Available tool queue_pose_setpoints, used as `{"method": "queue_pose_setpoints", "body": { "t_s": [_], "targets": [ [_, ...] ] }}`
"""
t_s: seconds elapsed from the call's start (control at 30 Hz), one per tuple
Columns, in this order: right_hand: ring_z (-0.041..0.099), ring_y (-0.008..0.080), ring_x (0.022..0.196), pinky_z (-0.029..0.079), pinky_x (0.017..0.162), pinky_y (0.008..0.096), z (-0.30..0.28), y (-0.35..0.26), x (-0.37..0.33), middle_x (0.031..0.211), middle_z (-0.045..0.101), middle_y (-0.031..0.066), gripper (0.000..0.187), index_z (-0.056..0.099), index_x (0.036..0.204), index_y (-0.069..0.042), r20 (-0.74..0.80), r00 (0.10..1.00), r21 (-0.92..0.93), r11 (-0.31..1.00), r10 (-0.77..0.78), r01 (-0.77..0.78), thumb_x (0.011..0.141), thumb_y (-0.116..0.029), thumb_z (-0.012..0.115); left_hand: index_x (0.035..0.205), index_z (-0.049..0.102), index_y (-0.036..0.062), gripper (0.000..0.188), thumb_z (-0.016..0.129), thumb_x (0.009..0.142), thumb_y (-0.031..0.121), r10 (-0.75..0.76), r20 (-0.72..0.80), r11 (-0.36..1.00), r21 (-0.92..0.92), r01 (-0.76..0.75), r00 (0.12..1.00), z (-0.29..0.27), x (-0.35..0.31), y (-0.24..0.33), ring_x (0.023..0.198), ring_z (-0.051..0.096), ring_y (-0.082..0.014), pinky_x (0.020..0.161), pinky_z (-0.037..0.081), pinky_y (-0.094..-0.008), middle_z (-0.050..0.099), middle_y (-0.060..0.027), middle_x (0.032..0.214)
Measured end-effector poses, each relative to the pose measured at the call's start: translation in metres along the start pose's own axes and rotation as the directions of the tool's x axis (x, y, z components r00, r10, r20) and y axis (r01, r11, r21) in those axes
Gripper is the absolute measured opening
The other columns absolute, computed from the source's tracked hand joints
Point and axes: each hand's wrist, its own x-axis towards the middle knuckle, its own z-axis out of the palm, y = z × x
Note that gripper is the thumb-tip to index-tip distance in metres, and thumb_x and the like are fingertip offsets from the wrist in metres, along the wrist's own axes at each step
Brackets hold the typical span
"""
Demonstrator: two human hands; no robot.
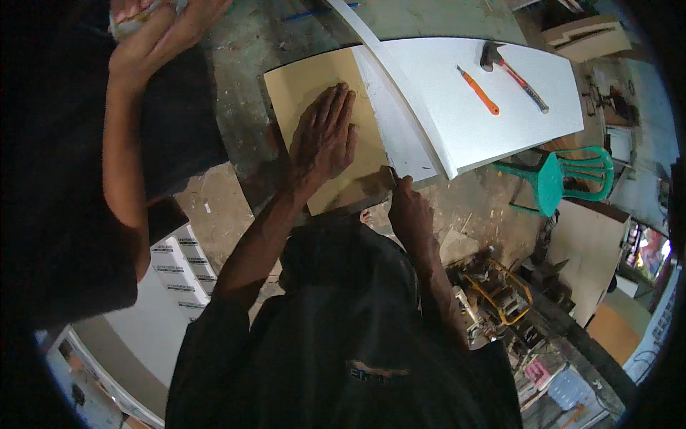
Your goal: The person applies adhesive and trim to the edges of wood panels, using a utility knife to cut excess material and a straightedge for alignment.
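My left hand lies flat on a tan board, fingers stretched out and close together. At the board's near right corner my right hand is closed, with the tip of a small dark tool showing ahead of the fingers. Most of that tool is hidden, so its kind is unclear. The tan board rests over a white sheet. A long narrow white strip stands up from the sheet, just right of the board.
On the white surface's right part lie a hammer and an orange-handled pointed tool. The green worktable extends beyond. Another person's hand holds a crumpled cloth at upper left. A green plastic chair stands right.
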Motion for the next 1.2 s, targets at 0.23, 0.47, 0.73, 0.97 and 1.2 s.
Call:
{"method": "queue_pose_setpoints", "body": {
  "t_s": [0.23,0.47,0.73,0.97,1.2],
  "targets": [
    [0.062,0.0509,0.077,0.047,0.065,0.0599,-0.013,0.025,-0.022,0.080,0.064,0.0300,0.016,0.047,0.104,-0.002,0.008,0.997,0.173,0.982,0.079,-0.079,0.099,-0.017,0.045,0.140,0.044,0.0002,0.052,0.049,0.095,0.025,0.223,0.043,0.974,-0.047,-0.221,0.974,-0.003,-0.007,-0.006,0.139,0.037,-0.0345,0.117,0.026,-0.0477,0.042,-0.0180,0.149],
    [0.053,0.0231,0.052,0.045,0.048,0.0413,0.029,0.115,-0.093,0.068,0.054,0.0115,0.032,0.051,0.099,-0.004,-0.251,0.789,0.537,0.759,0.561,-0.369,0.102,-0.035,0.045,0.115,0.064,0.0000,0.046,0.068,0.084,0.034,0.810,0.528,0.552,-0.834,-0.027,0.257,-0.028,-0.043,0.083,0.119,0.057,-0.0347,0.098,0.049,-0.0432,0.060,-0.0190,0.126],
    [0.052,0.0179,0.051,0.043,0.043,0.0348,0.034,0.131,-0.111,0.066,0.049,0.0062,0.033,0.051,0.102,-0.004,-0.384,0.749,0.538,0.790,0.540,-0.293,0.103,-0.036,0.045,0.146,0.023,-0.0112,0.081,0.055,0.094,0.042,0.039,0.012,0.979,-0.199,-0.036,0.999,0.038,-0.028,0.070,0.143,0.018,-0.0501,0.118,0.014,-0.0563,0.022,-0.0379,0.150],
    [0.045,0.0124,0.052,0.040,0.047,0.0300,0.018,0.115,-0.133,0.065,0.044,-0.0003,0.045,0.055,0.100,-0.004,-0.183,0.705,0.930,0.354,0.685,-0.102,0.104,-0.047,0.041,0.146,0.012,-0.0183,0.099,0.053,0.093,0.054,-0.279,-0.219,0.924,-0.326,0.199,0.935,0.088,0.091,0.103,0.144,0.006,-0.0551,0.118,0.005,-0.0597,0.011,-0.0436,0.151],
    [0.046,0.0112,0.054,0.041,0.048,0.0301,0.030,0.117,-0.152,0.067,0.046,-0.0019,0.037,0.056,0.099,-0.007,-0.179,0.648,0.919,0.361,0.741,-0.159,0.101,-0.043,0.049,0.147,0.030,-0.0082,0.081,0.050,0.094,0.051,0.048,-0.047,0.988,-0.146,-0.055,0.998,0.090,0.058,0.125,0.146,0.019,-0.0425,0.118,0.011,-0.0560,0.024,-0.0310,0.155]
  ]
}}
